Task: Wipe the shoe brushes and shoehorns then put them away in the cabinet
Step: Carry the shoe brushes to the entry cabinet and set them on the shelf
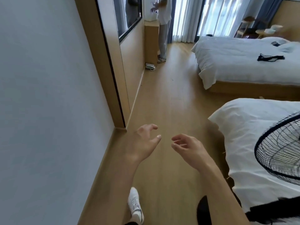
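My left hand [144, 142] and my right hand [186, 146] hang in front of me over the wooden floor [165, 98], palms turned toward each other a short gap apart. Both hold nothing and their fingers are loosely curled and spread. No shoe brush or shoehorn shows anywhere in view. A tall wooden cabinet [151, 43] stands against the left wall far ahead, its front not visible from here.
A white wall [48, 95] runs along my left. Two white beds [243, 62] [253, 143] fill the right side, with a black fan grille [279, 150] over the nearer one. Another person [163, 30] stands by the cabinet. My white shoe [135, 205] is below.
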Available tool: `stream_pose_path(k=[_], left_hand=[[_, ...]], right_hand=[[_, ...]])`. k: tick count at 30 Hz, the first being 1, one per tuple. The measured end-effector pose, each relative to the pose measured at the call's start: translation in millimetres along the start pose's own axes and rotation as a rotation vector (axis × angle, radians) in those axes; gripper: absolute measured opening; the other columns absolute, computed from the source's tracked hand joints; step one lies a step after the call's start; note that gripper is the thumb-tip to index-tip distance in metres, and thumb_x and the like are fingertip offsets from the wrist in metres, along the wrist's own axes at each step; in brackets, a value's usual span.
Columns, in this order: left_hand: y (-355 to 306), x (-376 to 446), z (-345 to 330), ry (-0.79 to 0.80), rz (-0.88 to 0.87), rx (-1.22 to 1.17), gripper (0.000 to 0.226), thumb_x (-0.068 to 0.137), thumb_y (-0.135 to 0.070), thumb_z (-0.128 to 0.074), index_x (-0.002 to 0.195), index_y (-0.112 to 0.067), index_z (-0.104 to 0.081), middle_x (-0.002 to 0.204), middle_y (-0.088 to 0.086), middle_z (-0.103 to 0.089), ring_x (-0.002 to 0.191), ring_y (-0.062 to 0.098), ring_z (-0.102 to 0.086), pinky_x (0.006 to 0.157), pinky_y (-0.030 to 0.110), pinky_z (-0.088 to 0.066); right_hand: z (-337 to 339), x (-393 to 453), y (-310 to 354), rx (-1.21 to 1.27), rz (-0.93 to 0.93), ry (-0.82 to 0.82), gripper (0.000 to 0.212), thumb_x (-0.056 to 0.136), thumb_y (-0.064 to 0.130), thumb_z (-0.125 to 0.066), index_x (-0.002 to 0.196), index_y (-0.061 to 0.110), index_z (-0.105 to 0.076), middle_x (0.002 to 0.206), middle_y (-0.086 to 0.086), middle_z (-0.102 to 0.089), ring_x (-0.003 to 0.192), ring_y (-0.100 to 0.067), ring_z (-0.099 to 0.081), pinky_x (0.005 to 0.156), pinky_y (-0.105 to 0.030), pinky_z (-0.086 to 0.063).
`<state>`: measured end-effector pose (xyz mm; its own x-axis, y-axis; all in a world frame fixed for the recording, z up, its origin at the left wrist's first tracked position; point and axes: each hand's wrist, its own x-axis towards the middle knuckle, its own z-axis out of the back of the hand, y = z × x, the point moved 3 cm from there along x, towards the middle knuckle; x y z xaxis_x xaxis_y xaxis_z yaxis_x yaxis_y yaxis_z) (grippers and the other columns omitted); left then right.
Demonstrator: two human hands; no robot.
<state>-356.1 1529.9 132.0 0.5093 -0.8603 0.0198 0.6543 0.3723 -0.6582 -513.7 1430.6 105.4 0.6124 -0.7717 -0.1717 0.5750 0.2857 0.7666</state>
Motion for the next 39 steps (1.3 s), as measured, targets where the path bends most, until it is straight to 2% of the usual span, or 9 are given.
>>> stream_pose_path(k=[7, 12, 19, 25, 28, 32, 36, 39], left_hand=[[-6, 194, -25, 0.089, -0.098, 0.008, 0.036, 0.093, -0.037, -0.061, 0.126, -0.024, -0.060, 0.132, -0.006, -0.058, 0.121, 0.010, -0.053, 0.095, 0.021, -0.039], [-34, 341, -23, 0.144, -0.195, 0.034, 0.034, 0.092, -0.035, -0.062, 0.123, -0.020, -0.062, 0.129, -0.002, -0.061, 0.118, 0.014, -0.056, 0.096, 0.024, -0.040], [-67, 492, -56, 0.206, -0.312, 0.020, 0.032, 0.089, -0.035, -0.065, 0.119, -0.024, -0.065, 0.123, -0.006, -0.064, 0.113, 0.011, -0.058, 0.090, 0.018, -0.038], [-89, 618, -103, 0.234, -0.309, 0.045, 0.031, 0.089, -0.037, -0.065, 0.118, -0.025, -0.065, 0.122, -0.004, -0.064, 0.111, 0.012, -0.059, 0.087, 0.021, -0.040], [-106, 688, -125, 0.229, -0.287, 0.087, 0.032, 0.090, -0.037, -0.064, 0.119, -0.024, -0.064, 0.124, -0.002, -0.063, 0.111, 0.014, -0.058, 0.088, 0.022, -0.040], [-143, 785, -145, 0.249, -0.247, 0.158, 0.034, 0.090, -0.037, -0.063, 0.122, -0.024, -0.063, 0.129, -0.002, -0.061, 0.110, 0.018, -0.058, 0.091, 0.027, -0.043], [-182, 875, -165, 0.211, -0.246, 0.182, 0.035, 0.091, -0.038, -0.062, 0.123, -0.024, -0.062, 0.130, -0.003, -0.060, 0.116, 0.017, -0.056, 0.092, 0.026, -0.041], [-206, 928, -193, 0.238, -0.255, 0.189, 0.036, 0.091, -0.038, -0.063, 0.124, -0.025, -0.061, 0.131, -0.004, -0.060, 0.113, 0.018, -0.057, 0.093, 0.026, -0.041]], right_hand=[[41, 162, -9, -0.028, -0.084, -0.081, 0.022, 0.094, 0.036, -0.066, 0.114, 0.028, -0.068, 0.103, 0.010, -0.069, 0.090, -0.001, -0.066, 0.083, -0.028, -0.059], [94, 280, 8, -0.002, -0.124, -0.181, 0.022, 0.094, 0.037, -0.065, 0.114, 0.029, -0.069, 0.102, 0.011, -0.071, 0.091, 0.002, -0.066, 0.073, -0.020, -0.055], [154, 401, -11, 0.071, -0.190, -0.319, 0.022, 0.093, 0.035, -0.066, 0.114, 0.029, -0.068, 0.099, 0.014, -0.070, 0.090, 0.006, -0.065, 0.069, -0.009, -0.048], [205, 517, -47, 0.058, -0.217, -0.331, 0.026, 0.093, 0.037, -0.065, 0.118, 0.027, -0.066, 0.105, 0.010, -0.070, 0.094, -0.003, -0.067, 0.076, -0.020, -0.054], [236, 589, -66, 0.001, -0.222, -0.311, 0.030, 0.093, 0.037, -0.065, 0.122, 0.026, -0.064, 0.113, 0.005, -0.068, 0.103, -0.010, -0.065, 0.086, -0.027, -0.055], [290, 686, -82, -0.101, -0.208, -0.272, 0.035, 0.094, 0.037, -0.062, 0.127, 0.024, -0.063, 0.125, 0.002, -0.065, 0.111, -0.013, -0.061, 0.092, -0.028, -0.050], [349, 766, -96, -0.095, -0.204, -0.273, 0.036, 0.093, 0.037, -0.062, 0.126, 0.024, -0.063, 0.125, 0.001, -0.065, 0.111, -0.014, -0.060, 0.092, -0.029, -0.050], [386, 806, -119, -0.075, -0.234, -0.289, 0.036, 0.092, 0.036, -0.062, 0.127, 0.026, -0.061, 0.126, 0.001, -0.063, 0.114, -0.015, -0.059, 0.094, -0.031, -0.050]])
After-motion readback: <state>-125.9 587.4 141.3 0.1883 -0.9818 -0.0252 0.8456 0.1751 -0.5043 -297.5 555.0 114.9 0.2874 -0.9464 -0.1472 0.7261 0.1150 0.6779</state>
